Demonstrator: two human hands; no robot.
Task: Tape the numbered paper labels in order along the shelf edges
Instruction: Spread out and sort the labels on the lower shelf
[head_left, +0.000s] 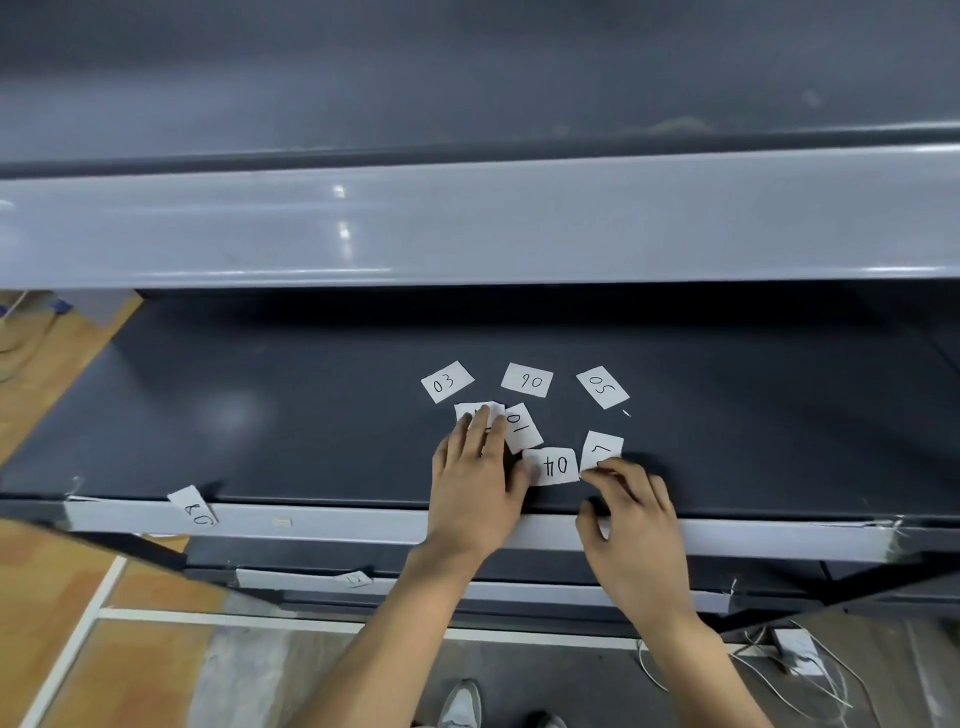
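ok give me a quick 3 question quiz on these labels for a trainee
1. True or false: 08 is already at the shelf edge.
2. Which label lies between 03 and 05 in the back row? A) 01 B) 06 C) 04
3. Fill in: the left hand lies flat on a label right beside label ___.

Key: 1 true; 2 B; 3 01
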